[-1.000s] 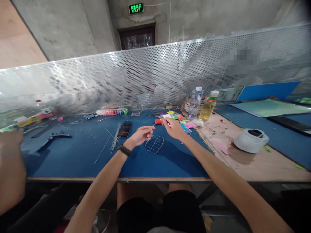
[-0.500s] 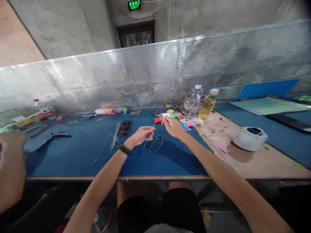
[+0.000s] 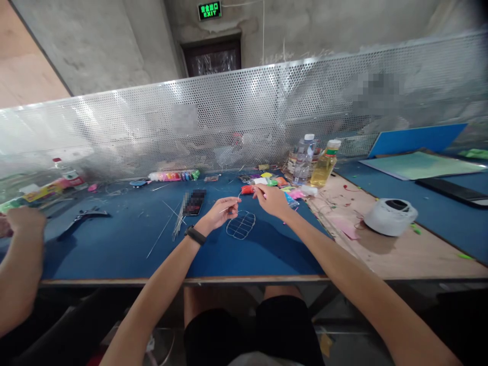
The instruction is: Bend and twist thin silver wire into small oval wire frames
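Note:
A thin, pale wire [image 3: 240,194] is pinched in my left hand [image 3: 221,211], its upper end curving toward the other side. My right hand [image 3: 271,199] has thumb and forefinger pressed together at the curved end of the same wire. Both hands are raised over the blue table mat [image 3: 221,259]. Just below them lies a rounded wire grid [image 3: 241,226], flat on the mat. To the left is a bundle of straight wires [image 3: 178,223], beside a dark phone [image 3: 195,202].
Colored clay packets [image 3: 280,181] lie behind my hands, near a clear bottle [image 3: 305,160] and a yellow-liquid bottle [image 3: 324,165]. A white roll-like object [image 3: 391,217] sits at right. Pliers-like tool [image 3: 84,215] and another person's hand [image 3: 26,219] are at left. A perforated metal screen [image 3: 229,117] stands behind.
My left hand has shifted very slightly left and the wire's curve looks a little different. The other person's hand at the left has moved a little to the right.

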`<state>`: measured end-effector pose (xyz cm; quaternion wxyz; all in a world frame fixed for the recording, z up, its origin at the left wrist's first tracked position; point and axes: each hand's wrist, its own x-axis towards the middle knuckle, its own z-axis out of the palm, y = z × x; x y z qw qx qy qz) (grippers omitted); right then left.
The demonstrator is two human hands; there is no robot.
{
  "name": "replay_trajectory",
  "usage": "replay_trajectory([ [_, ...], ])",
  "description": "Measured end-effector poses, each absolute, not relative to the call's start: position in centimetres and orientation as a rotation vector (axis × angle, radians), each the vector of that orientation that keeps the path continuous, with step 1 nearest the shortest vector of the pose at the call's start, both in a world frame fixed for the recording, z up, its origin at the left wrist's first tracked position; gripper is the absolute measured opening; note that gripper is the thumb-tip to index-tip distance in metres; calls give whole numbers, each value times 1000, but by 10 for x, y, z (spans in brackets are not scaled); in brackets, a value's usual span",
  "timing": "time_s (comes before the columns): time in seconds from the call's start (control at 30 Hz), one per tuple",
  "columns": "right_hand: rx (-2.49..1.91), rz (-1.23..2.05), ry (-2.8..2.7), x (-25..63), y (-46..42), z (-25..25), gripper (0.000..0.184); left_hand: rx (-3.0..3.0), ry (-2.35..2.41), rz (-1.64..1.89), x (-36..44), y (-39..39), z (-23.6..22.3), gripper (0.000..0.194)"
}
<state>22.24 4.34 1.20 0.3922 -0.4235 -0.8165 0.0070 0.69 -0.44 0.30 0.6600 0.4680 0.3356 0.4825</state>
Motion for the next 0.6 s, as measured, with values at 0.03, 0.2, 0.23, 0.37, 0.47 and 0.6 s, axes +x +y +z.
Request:
replay_trajectory([
  [0.03,-1070,22,-2076,222,44,12,30,1060,763,1097,7,-4,3,27],
  [0.2,-1062,17,-2086,223,46,11,31,1059,769,1102,7,-4,3,27],
  [0.23,-1062,15,-2088,223,46,11,31,1059,771,1104,7,-4,3,27],
  [0.37,-1073,5,-2084,224,45,11,30,1065,779,1123,7,-4,2,29],
  [0.47,-1079,2,-2083,224,45,11,31,1069,772,1129,7,-4,2,29],
  [0.6,-1074,-1,-2084,224,45,11,31,1090,767,1115,6,-4,1,28],
])
